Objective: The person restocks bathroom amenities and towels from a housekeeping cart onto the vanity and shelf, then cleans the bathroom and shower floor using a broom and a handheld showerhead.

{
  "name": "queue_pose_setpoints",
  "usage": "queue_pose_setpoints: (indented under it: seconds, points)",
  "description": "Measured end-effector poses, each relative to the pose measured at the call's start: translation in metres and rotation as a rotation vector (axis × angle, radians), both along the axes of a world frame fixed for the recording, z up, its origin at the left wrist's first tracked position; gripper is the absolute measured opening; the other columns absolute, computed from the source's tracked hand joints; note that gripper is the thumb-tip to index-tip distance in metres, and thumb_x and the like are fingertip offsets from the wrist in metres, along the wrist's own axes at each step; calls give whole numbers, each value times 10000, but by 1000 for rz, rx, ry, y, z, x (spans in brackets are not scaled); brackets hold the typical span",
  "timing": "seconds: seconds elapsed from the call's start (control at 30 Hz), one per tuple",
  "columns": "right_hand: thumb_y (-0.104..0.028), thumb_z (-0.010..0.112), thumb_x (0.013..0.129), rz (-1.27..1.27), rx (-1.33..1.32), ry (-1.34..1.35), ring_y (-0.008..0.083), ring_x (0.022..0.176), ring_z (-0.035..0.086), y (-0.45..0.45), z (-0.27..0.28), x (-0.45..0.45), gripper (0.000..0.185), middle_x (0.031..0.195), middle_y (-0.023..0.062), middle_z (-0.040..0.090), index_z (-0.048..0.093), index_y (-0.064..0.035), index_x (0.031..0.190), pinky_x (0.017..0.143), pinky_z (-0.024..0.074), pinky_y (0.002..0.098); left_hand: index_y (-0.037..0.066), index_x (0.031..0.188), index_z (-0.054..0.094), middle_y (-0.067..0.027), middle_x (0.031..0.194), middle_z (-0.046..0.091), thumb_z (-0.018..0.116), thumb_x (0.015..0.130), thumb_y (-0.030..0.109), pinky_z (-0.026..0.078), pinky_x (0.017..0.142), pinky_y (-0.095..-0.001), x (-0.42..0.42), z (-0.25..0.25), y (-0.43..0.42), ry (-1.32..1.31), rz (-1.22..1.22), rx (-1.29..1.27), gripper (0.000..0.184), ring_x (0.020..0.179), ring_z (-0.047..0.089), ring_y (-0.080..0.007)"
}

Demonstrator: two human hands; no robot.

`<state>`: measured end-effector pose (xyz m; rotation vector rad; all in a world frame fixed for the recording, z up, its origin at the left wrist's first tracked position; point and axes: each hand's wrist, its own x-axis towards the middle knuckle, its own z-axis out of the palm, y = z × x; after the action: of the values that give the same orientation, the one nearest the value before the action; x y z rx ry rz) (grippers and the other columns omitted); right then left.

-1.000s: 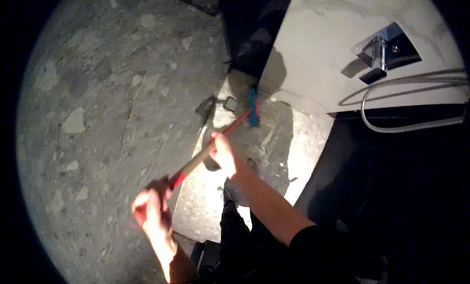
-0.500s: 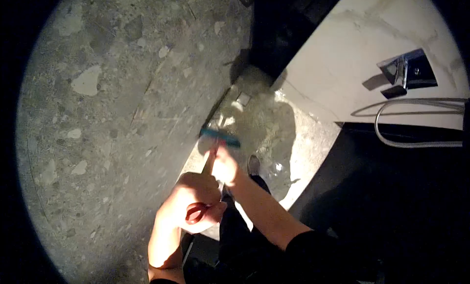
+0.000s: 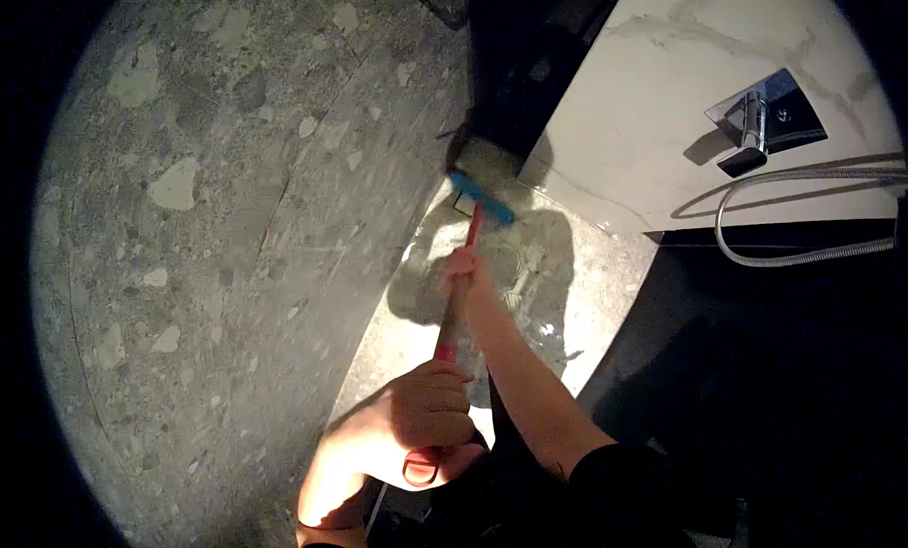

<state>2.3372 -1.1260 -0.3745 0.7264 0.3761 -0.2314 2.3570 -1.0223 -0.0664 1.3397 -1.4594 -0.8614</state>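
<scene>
Both my hands grip a long-handled floor brush with a red and grey handle and a narrow blue head. My left hand is closed round the upper end, just above the red hanging loop. Farther down the stick, closer to the head, my right hand is wrapped round it. The blue head lies at the far end of the wet shower floor, over a small square drain cover that it partly hides. Bristles or blade under the head cannot be made out.
A grey speckled stone wall rises close on the left. On the right, a marbled white wall carries a chrome shower tap and a looping metal hose. Dark surfaces border the floor.
The brush head has moved forward and to the right, from the left wall's base to the drain cover. My hands have shifted rightward with the stick, the right one reaching farther ahead.
</scene>
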Motion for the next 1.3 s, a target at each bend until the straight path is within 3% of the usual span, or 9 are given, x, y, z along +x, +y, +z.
queue_pose_setpoints:
  seconds: [0.13,0.2,0.37,0.5,0.73,0.97,1.03,1.1,1.3]
  points:
    - [-110,477,823,-83,19,60,81,444,435,-45,-26,27,231,543,-18,416,383,-122,613,400,407,240,77,491,414,-66,535,481,584,594,-39,492,705,-421,-10,-54,-7,51,445,-218,231,497,496,-234]
    - [-120,468,837,146,-579,518,106,440,441,-61,-54,41,214,535,-8,416,391,-115,638,388,402,258,68,502,407,-71,526,457,547,598,-47,475,627,-373,-6,-88,-9,43,501,-180,205,485,476,-245]
    - [-149,466,863,353,-841,530,146,428,419,-27,-44,27,187,519,-2,398,417,-114,686,378,364,273,80,579,440,-81,596,487,538,577,-17,465,547,-356,-22,-78,18,-94,473,-189,137,497,475,-256]
    - [-219,543,818,288,-570,469,121,399,385,14,42,-59,289,478,-17,369,384,-145,588,383,356,271,87,500,396,-50,517,449,591,648,-17,490,607,-397,-64,-10,52,305,322,-319,266,489,487,-208]
    - [-138,533,782,215,-287,555,121,415,407,61,-75,-82,261,480,-8,377,380,-116,572,380,353,247,48,515,389,-75,508,393,588,697,-5,339,495,-342,-19,-61,59,215,85,-42,275,472,397,-236]
    - [-151,512,821,-144,-167,593,136,480,446,120,6,-87,221,567,22,457,430,-96,624,430,376,251,56,466,365,-96,494,393,566,689,24,279,448,-357,3,-3,128,378,-260,-192,302,451,401,-257]
    - [-159,506,842,117,-604,785,153,501,469,152,12,-136,200,611,37,486,464,-78,664,469,409,284,50,479,379,-100,502,407,574,671,13,308,469,-318,-17,-8,157,458,-218,-78,277,459,426,-245]
    - [-116,503,824,-342,-440,992,172,528,495,178,-13,-145,168,602,43,482,476,-70,665,480,432,316,30,487,369,-98,503,389,581,664,15,371,538,-313,-25,-52,169,352,32,21,277,461,407,-220]
    - [-90,525,786,-1,-90,828,178,610,485,234,-57,-105,82,627,56,479,518,-38,723,550,411,308,-17,548,455,-101,520,472,518,634,-36,425,576,-285,-26,-64,168,345,-230,36,109,493,461,-219]
